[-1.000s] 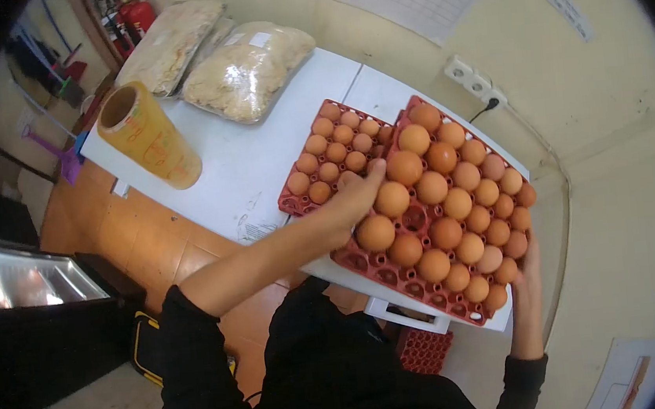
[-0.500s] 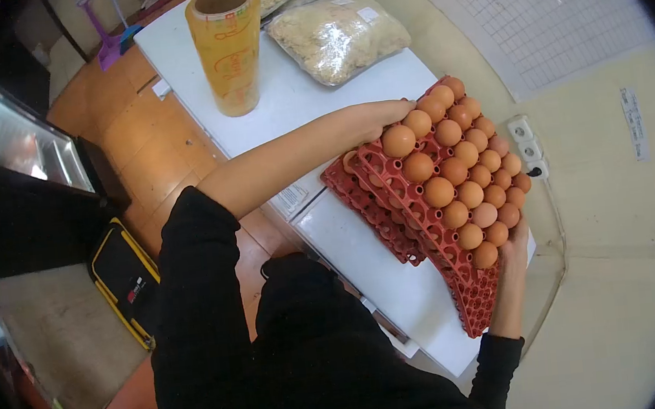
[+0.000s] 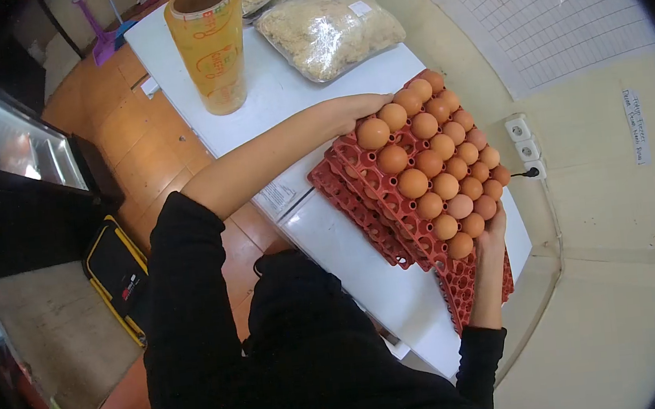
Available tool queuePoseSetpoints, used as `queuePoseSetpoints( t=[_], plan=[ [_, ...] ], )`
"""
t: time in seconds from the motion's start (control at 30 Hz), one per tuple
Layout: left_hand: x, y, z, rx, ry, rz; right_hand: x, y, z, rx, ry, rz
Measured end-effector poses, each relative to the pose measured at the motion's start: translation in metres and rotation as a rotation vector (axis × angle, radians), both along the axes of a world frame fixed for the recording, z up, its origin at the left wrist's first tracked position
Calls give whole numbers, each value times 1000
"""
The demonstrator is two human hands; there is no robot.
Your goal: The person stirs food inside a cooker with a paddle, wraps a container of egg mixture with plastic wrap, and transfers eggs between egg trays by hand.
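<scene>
Brown eggs (image 3: 445,186) fill most of a red egg tray (image 3: 413,234), which I hold by opposite sides. My left hand (image 3: 368,111) grips its far left edge, with part of the fingers hidden behind the eggs. On the near right edge, my right hand (image 3: 493,229) is closed around the rim, its fingertips partly out of sight. Directly beneath lie more stacked red trays (image 3: 356,216); whether the held tray rests fully on them I cannot tell. Another red tray (image 3: 462,294), with no eggs showing, sticks out below my right hand.
The trays are on a white table top (image 3: 347,242) against the wall. Farther back stand a large roll of yellowish cling film (image 3: 210,54) and a clear bag of pale crumbs (image 3: 331,34). A power strip (image 3: 524,142) hangs on the wall at right.
Both hands have shifted the egg-filled tray leftward, so it sits more squarely over the stack below. More of the other red tray shows at the right. The view has moved slightly.
</scene>
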State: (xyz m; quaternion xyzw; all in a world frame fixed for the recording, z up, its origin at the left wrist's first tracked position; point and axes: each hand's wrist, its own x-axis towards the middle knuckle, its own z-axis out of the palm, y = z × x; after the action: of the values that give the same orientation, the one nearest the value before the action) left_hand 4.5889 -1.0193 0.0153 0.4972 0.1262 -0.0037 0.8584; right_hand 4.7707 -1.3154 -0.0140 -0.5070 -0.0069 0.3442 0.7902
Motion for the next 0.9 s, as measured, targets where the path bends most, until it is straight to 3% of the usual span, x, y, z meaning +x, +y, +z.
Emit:
queuePoseSetpoints(
  t=[0.27,0.4,0.53,0.7,0.9],
  plan=[
    [28,16,-35,-62,-62,-93,-1,2,-2,21,53,-39],
    [6,0,-8,-84,-42,-40,-11,3,2,5,8,-21],
    [11,4,-13,-158,60,-126,-17,4,2,-13,176,-29],
    [0,-10,-12,-23,170,-6,-23,-5,6,7,208,-27],
    [5,14,-17,-1,158,-63,-10,8,-17,66,178,-39]
  ],
)
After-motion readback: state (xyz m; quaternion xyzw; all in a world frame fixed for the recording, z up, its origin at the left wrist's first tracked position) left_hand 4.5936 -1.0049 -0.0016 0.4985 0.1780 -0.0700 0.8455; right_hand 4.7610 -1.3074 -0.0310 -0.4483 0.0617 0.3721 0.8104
